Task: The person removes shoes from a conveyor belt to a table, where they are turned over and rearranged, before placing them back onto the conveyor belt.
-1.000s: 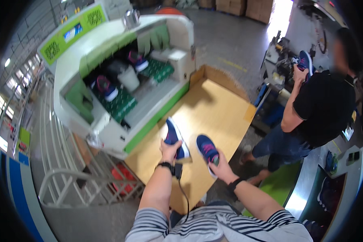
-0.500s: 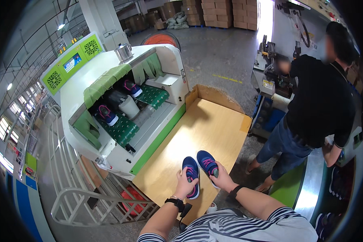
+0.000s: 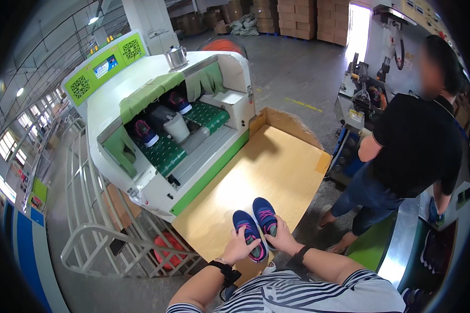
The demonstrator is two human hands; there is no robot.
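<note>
Two navy sneakers with pink laces are held side by side above the wooden board (image 3: 219,198), toes pointing away from me. My left hand (image 3: 238,246) is closed on the left sneaker (image 3: 247,223), with fingers near its collar. The right sneaker (image 3: 265,209) is gripped by my right hand (image 3: 282,237) at its ankle opening. Their inner sides lie close together. In the white machine (image 3: 198,68) ahead, two more dark sneakers with pink trim, a left one (image 3: 145,133) and a farther one (image 3: 180,101), sit on green perforated belts (image 3: 164,156).
A metal rail rack (image 3: 89,229) stands at the left, beside a red container (image 3: 168,250). A co-worker in a black shirt (image 3: 412,141) stands at the right by another machine (image 3: 357,99). Stacked cartons (image 3: 297,21) line the back.
My hands have brought the two sneakers closer together. Inside the machine, the sneakers sit deeper under the green curtain. The co-worker's arm has moved down from the machine at the right.
</note>
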